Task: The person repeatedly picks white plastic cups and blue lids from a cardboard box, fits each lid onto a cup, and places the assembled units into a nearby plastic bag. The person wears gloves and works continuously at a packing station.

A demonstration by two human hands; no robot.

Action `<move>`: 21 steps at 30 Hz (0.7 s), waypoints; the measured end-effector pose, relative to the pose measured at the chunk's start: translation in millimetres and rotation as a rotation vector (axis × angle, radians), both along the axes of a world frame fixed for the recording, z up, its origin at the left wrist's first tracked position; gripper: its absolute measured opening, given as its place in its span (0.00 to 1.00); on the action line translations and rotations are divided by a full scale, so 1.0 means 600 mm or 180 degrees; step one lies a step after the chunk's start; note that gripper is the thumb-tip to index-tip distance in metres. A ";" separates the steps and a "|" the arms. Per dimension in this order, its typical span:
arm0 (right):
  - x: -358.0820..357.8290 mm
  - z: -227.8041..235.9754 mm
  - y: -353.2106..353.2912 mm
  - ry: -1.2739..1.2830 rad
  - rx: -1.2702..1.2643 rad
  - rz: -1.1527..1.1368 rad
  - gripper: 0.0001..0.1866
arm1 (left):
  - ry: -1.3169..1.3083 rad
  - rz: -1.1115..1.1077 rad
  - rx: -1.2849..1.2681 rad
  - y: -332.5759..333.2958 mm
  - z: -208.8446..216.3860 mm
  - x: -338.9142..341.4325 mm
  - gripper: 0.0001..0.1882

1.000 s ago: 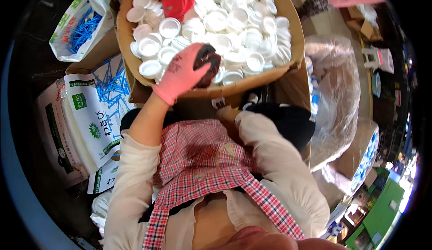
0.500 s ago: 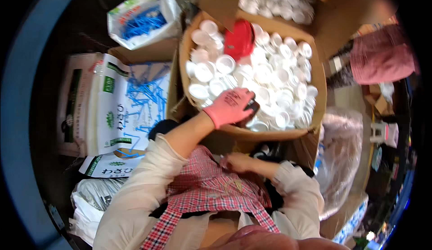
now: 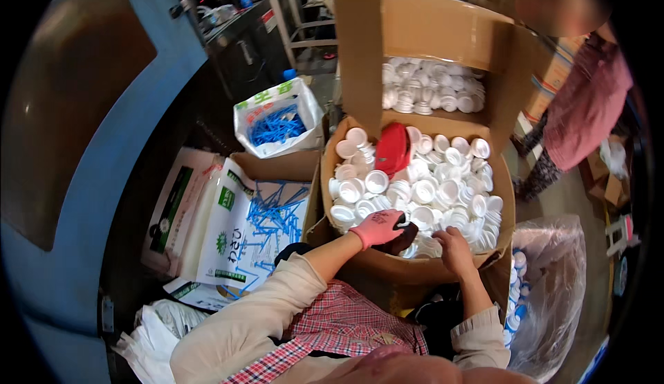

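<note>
White plastic caps (image 3: 448,192) fill a large open cardboard box (image 3: 510,219) in front of me. At its near edge my left hand (image 3: 380,229), in a pink glove with dark fingers, curls over the caps. Its fingers are closed, and what they hold is hidden. My bare right hand (image 3: 454,250) reaches over the same edge from the right. Its bent fingers are a little apart beside the caps and the left glove, with nothing visible in them. Farther back on the caps lies a glossy red object (image 3: 393,150), its kind unclear.
Blue plastic sticks lie in a carton (image 3: 277,166) at left, and more in a white bag (image 3: 315,131) behind it. Another box of white caps (image 3: 432,86) stands beyond. Clear plastic sheeting (image 3: 553,273) wraps blue-and-white pieces at right. A person in pink (image 3: 584,114) stands far right.
My right hand has moved from beside my apron up to the box's near edge. My left hand stays at the caps. The view has tilted up, showing more of the room.
</note>
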State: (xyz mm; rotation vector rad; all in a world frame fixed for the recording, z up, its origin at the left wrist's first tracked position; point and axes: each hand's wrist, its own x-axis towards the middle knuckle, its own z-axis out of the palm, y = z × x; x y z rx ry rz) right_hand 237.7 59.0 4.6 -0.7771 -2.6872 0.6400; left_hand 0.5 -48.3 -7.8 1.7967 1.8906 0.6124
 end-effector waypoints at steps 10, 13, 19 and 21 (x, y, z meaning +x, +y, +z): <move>0.024 -0.056 0.060 0.0017 -0.0320 -0.0485 0.16 | -0.0114 0.0147 0.0437 0.043 -0.011 0.047 0.18; 0.023 -0.050 0.037 -0.0050 -0.0521 -0.0168 0.15 | 0.0054 -0.0110 0.0163 0.045 -0.013 0.064 0.19; 0.019 -0.055 0.019 -0.0375 -0.0605 0.0061 0.16 | 0.0090 -0.0108 0.0259 0.050 -0.015 0.060 0.19; 0.011 -0.054 0.012 -0.0189 -0.0539 0.0043 0.15 | 0.0014 -0.0033 0.0209 0.054 -0.022 0.053 0.19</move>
